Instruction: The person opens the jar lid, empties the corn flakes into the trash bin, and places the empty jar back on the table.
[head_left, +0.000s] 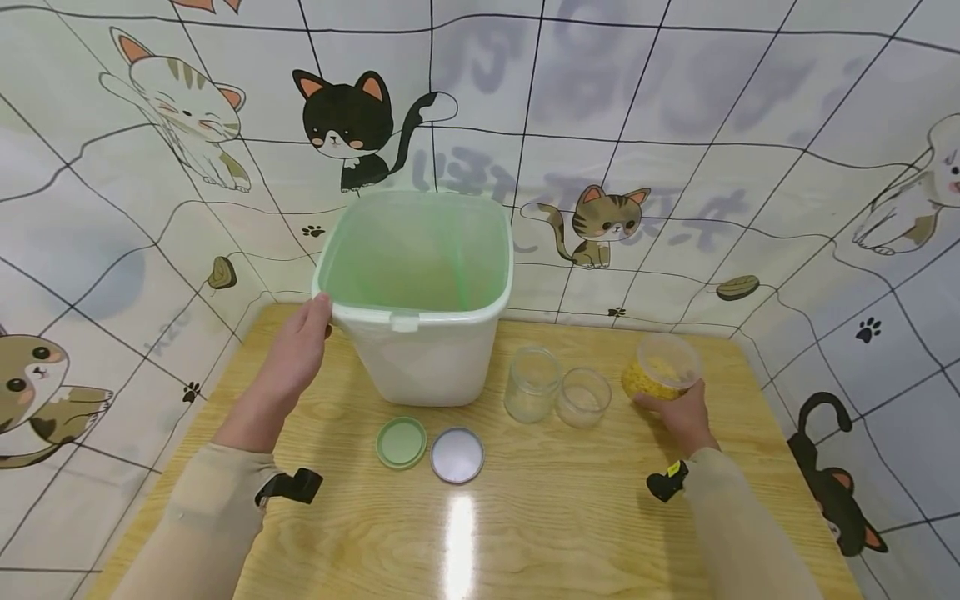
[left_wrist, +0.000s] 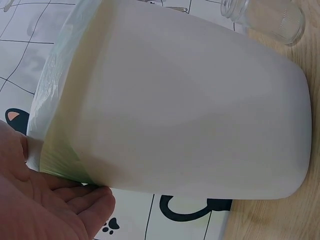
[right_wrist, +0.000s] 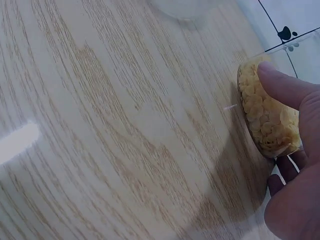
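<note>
A white trash bin (head_left: 427,358) with a pale green liner (head_left: 412,242) over its rim stands at the back left of the table. My left hand (head_left: 303,342) holds the bin's front left corner; in the left wrist view its fingers (left_wrist: 95,207) lie along the side just below the rim, by the liner's edge. On the right, my right hand (head_left: 678,412) grips a clear round jar (head_left: 671,358) partly filled with yellow flaky pieces (right_wrist: 262,110). The right thumb (right_wrist: 285,90) lies across the jar's near side, while the other fingers are partly hidden behind it.
Between bin and right hand stand a taller glass jar (head_left: 532,387) and a shorter clear jar (head_left: 583,398). A green lid (head_left: 401,442) and a whitish lid (head_left: 457,455) lie before the bin. Cat-printed walls (head_left: 480,83) enclose the wooden table (head_left: 570,517) at back and sides.
</note>
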